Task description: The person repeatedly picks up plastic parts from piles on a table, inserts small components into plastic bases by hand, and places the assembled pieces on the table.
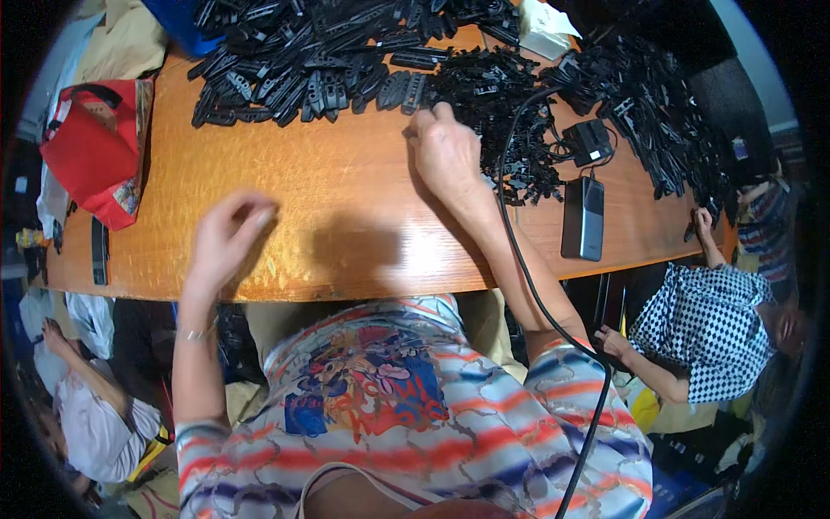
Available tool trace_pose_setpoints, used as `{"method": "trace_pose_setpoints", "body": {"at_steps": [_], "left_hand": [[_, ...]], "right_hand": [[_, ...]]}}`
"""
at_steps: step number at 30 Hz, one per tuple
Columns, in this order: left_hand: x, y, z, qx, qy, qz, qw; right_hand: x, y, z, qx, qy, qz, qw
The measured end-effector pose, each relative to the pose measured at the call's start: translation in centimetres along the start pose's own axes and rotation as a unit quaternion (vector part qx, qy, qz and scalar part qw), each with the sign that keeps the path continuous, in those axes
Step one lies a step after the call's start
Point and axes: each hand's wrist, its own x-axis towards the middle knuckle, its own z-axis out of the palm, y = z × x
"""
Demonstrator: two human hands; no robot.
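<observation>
My right hand [447, 156] is at the near edge of a heap of small black plastic parts [493, 86], beside a row of flat, elongated black plastic pieces [328, 91]. Its fingers are bent down and closed, and the fingertips are mostly hidden behind the knuckles. Over the bare left part of the wooden table [181, 164] hovers my left hand [229, 233], slightly blurred, thumb and fingers drawn together. Whatever it may hold is too small or hidden to make out.
A black cable [506, 199] loops past my right forearm. Right of it lie a power bank [584, 219], a black adapter [588, 143] and more black parts [657, 121]. A red bag [99, 147] and a phone [99, 251] are at left. Co-workers sit on both sides.
</observation>
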Motion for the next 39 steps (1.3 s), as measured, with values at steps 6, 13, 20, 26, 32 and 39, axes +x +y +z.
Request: {"method": "trace_pose_setpoints", "body": {"at_steps": [6,13,20,26,32,39], "left_hand": [[16.3,6.9,11.3,0.177,0.083,0.252,0.948],[20.5,7.6,16.1,0.259,0.130,0.267,0.919],[13.0,3.6,11.0,0.181,0.065,0.319,0.928],[9.2,2.4,9.3,0.182,0.168,0.334,0.909],[8.3,2.8,10.6,0.221,0.166,0.295,0.915],[8.6,1.6,11.2,0.147,0.190,0.279,0.930]], "right_hand": [[-3.0,-1.2,0.0,-0.007,-0.029,-0.018,0.999],[-4.2,-1.3,0.3,0.065,-0.009,0.015,0.998],[-4.2,-0.9,0.0,0.111,0.013,0.001,0.994],[-4.0,-1.9,-0.7,0.148,0.022,0.007,0.989],[-3.9,-2.9,-1.1,0.180,0.024,0.018,0.983],[-4.3,-4.0,-1.6,0.240,-0.014,0.077,0.968]]}}
